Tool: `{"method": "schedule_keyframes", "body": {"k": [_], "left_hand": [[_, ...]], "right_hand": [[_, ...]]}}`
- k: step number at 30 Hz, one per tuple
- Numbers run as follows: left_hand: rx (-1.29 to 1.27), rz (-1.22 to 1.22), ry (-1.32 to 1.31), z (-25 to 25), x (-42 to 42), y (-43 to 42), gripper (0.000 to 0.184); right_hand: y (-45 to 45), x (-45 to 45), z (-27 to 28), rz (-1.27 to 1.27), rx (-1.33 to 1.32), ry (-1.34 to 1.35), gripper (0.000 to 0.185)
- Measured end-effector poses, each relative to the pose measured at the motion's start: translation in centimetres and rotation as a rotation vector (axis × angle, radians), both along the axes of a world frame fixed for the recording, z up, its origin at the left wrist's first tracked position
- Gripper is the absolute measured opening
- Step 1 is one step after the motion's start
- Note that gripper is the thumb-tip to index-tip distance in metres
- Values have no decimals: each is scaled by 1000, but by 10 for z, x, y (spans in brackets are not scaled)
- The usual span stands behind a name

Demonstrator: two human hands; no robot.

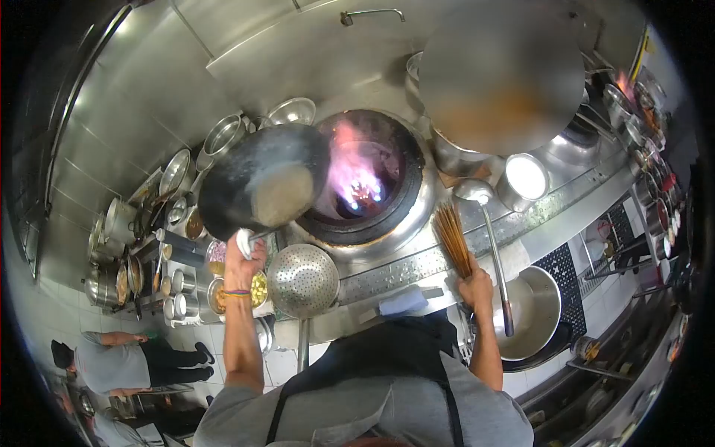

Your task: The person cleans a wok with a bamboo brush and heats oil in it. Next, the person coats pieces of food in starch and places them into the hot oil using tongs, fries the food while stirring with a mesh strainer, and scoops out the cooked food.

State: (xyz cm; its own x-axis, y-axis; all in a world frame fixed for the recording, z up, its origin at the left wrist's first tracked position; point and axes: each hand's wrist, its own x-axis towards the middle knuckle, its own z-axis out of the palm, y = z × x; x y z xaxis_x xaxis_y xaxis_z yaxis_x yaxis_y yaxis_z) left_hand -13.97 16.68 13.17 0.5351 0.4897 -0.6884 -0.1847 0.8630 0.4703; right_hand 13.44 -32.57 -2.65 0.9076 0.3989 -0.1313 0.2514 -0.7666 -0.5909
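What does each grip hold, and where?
Left grip: round black metal wok, by near edge, through white cloth. Right grip: brown stick-bundle brush, by narrow end.

Grey short-sleeved shirt (484, 406), black apron (395, 350), thin black straps (278, 411), multicoloured left wristband (237, 293)

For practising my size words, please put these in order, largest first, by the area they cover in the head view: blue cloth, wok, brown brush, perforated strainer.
1. Wok, clearly largest
2. Perforated strainer
3. Brown brush, long but narrow
4. Blue cloth, smallest
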Motion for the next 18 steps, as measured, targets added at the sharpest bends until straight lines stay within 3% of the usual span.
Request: {"method": "schedule_keyframes", "body": {"k": [6, 10, 14, 18], "left_hand": [[276, 65, 161, -1, 15, 103, 22], [337, 38, 326, -3, 33, 178, 25], [504, -73, 379, 17, 60, 222, 21], [723, -119, 470, 1, 90, 306, 23]], "right_hand": [[5, 0, 16, -45, -36, 75, 77], [8, 2, 18, -53, -41, 81, 77], [11, -1, 21, -70, -59, 73, 77], [10, -1, 6, -57, -63, 60, 81]]}}
